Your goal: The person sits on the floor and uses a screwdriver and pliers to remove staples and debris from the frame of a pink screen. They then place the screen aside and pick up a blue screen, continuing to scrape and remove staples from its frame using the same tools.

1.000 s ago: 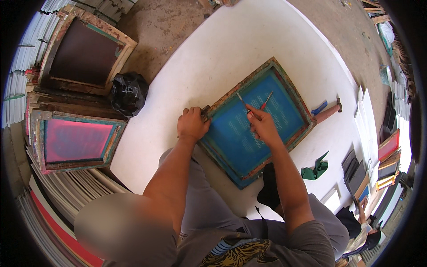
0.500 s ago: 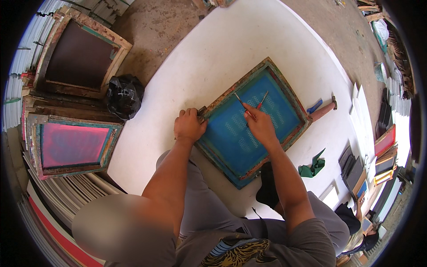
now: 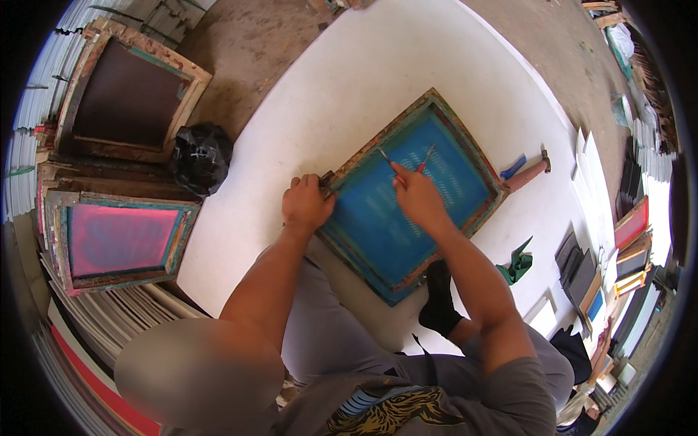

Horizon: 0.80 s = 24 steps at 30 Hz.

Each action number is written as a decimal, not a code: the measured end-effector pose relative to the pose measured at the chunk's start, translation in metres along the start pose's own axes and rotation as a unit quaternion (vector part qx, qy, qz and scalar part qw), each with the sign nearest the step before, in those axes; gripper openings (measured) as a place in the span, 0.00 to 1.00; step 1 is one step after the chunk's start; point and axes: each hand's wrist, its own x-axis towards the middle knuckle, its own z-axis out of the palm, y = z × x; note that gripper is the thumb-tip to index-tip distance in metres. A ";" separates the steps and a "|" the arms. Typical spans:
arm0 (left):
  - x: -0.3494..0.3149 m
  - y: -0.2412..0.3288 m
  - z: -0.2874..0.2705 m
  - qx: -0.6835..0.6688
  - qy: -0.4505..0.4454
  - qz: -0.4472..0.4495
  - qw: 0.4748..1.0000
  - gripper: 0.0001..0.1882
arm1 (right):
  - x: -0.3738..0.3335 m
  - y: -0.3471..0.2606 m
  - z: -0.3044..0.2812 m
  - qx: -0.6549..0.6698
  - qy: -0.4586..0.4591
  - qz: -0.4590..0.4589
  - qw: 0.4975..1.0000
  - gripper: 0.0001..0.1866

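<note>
A screen-printing frame (image 3: 465, 138) with a worn wooden border and blue mesh lies tilted on the white surface. Pale rows of small marks show in the mesh. My left hand (image 3: 309, 202) is closed over its left edge, beside a small dark block (image 3: 328, 179). Above the mesh, my right hand (image 3: 419, 198) grips a slim red-handled tool (image 3: 396, 170). Two thin metal ends point away from the hand, spread apart; whether they belong to one tool or two, I cannot tell. The palm hides the rest of the handle.
A hammer (image 3: 533, 174) and a blue object (image 3: 513, 167) lie by the frame's right corner. Green crumpled material (image 3: 518, 263) is nearer me. Left stand a pink-mesh frame (image 3: 123, 236), a dark-mesh frame (image 3: 131, 94) and a black plastic bag (image 3: 202, 158). My black-socked foot (image 3: 438, 301) rests near the frame.
My right hand has turned and shifted slightly left, the red-handled tool with it. My left hand stays at the frame's edge. The whole view has shifted a little.
</note>
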 end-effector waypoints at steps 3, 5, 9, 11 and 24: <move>-0.001 -0.003 0.001 0.009 0.000 0.007 1.000 0.24 | 0.005 0.013 0.000 0.020 -0.018 -0.014 1.000 0.23; 0.000 -0.002 0.002 0.008 0.006 0.011 1.000 0.24 | 0.015 0.026 -0.002 0.118 -0.055 0.009 0.991 0.23; 0.000 -0.002 0.002 0.009 -0.001 0.006 1.000 0.24 | 0.011 0.035 0.021 0.065 0.030 -0.063 0.995 0.26; 0.000 -0.003 0.000 0.004 0.002 0.010 1.000 0.24 | 0.005 0.025 0.013 0.185 -0.033 0.033 0.982 0.26; -0.001 -0.002 -0.002 -0.004 -0.009 -0.009 1.000 0.24 | 0.001 0.025 0.024 0.377 -0.060 0.116 0.917 0.23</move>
